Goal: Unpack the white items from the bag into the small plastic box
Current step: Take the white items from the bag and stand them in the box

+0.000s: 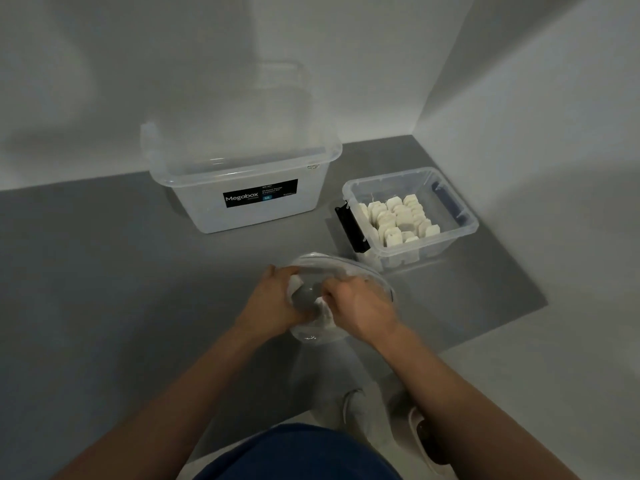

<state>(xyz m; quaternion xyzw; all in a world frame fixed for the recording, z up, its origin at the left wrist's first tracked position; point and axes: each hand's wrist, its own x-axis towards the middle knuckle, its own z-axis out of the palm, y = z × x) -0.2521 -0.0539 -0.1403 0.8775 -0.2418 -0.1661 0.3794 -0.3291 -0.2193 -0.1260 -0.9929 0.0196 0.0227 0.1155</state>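
Observation:
A clear plastic bag (pixel 325 268) with white items inside lies on the grey floor mat in front of me. My left hand (pixel 273 299) grips the bag's left side at its mouth. My right hand (pixel 360 306) grips the bag's right side, fingers curled into the plastic. White items (pixel 327 315) show through the bag between my hands. The small clear plastic box (pixel 453 233) with a black latch stands to the right and beyond, holding several upright white items (pixel 398 220) in rows.
A large clear Megabox tub (pixel 242 188) stands at the back against the wall. The grey mat (pixel 121 271) fills a corner between two pale walls. My knees and a slipper (pixel 426 438) show at the bottom edge.

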